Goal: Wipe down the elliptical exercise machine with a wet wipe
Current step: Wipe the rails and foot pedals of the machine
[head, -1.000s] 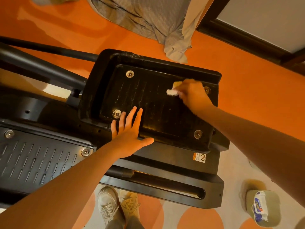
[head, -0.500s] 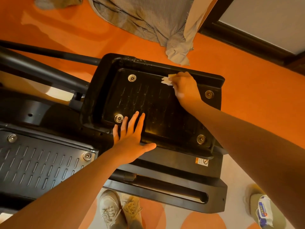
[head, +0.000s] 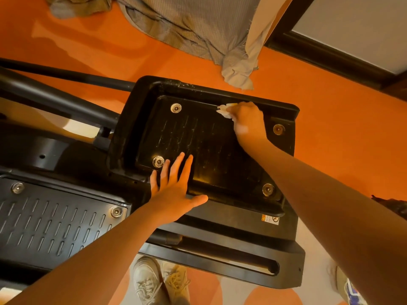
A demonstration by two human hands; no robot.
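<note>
White wet wipe (head: pixel 225 110) bunched in right hand's (head: pixel 247 121) grip at far inner edge of black pedal (head: pixel 198 139), left hand (head: pixel 174 186) flat, fingers straight, bracing near rim; risk: pedal swings if brace slips, grit stays in grooves.

home room, orange floor (head: pixel 330 106), draped cloth (head: pixel 198 25)

Bright orange floor (head: pixel 330 133) fills the view, warm light washing over it. Up top, a rumpled grey striped cloth (head: pixel 187 23) spills down onto the orange. Upper right, a dark wooden frame (head: pixel 330 60) borders a pale grey panel (head: pixel 356 25). Down low, the floor shows pale patches (head: pixel 312 238) between orange circles.
</note>
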